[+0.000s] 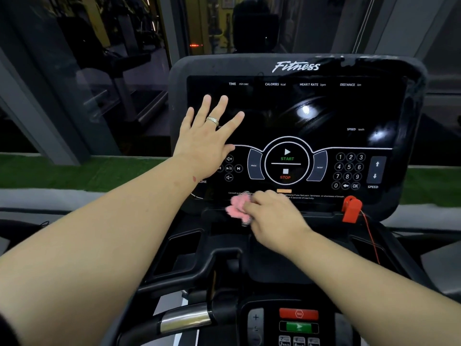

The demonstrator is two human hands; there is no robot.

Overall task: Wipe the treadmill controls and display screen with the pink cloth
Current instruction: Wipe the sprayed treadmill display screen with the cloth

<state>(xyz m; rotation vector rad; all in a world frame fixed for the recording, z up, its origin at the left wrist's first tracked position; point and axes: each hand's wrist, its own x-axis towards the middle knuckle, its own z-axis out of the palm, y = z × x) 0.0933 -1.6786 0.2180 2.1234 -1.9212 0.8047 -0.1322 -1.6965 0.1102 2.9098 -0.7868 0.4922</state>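
Your left hand [207, 136] is lying flat on the left side of the display screen [294, 113], fingers straight and spread — probably to steady the console [409, 171] while the other hand works. Your right hand [272, 216] is curling its fingers round the pink cloth [235, 207] and pressing it against the lower edge of the panel, just below the round start and stop control [287, 161] and over the line of small print. The cloth is looking bunched into a small fluffy wad, blurred at its edges, with most of it poking out to the left of your knuckles. The screen is showing glare spots and smeary marks at its upper right corner — likely the part you have not yet wiped. The number keys [349, 171] and the red clip [351, 208] are sitting well to the right of the cloth.
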